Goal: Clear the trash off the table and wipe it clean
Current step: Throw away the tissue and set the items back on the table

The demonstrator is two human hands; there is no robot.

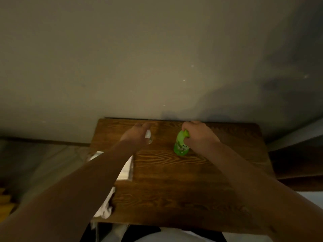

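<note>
A small wooden table (pixel 174 186) stands against a pale wall. My right hand (pixel 199 135) is closed around the top of a green plastic bottle (pixel 180 145) that stands upright near the table's far edge. My left hand (pixel 138 135) is at the far left of the tabletop, closed on a small pale object (pixel 148 135) that looks like a clear cup or wrapper; the blur hides what it is. Both forearms reach across the table from the near side.
White cloth or paper (pixel 125 170) lies at the table's left edge, partly under my left arm, and more white material (pixel 106 208) hangs at the near left corner. Dark furniture (pixel 297 159) stands to the right. The floor lies to the left.
</note>
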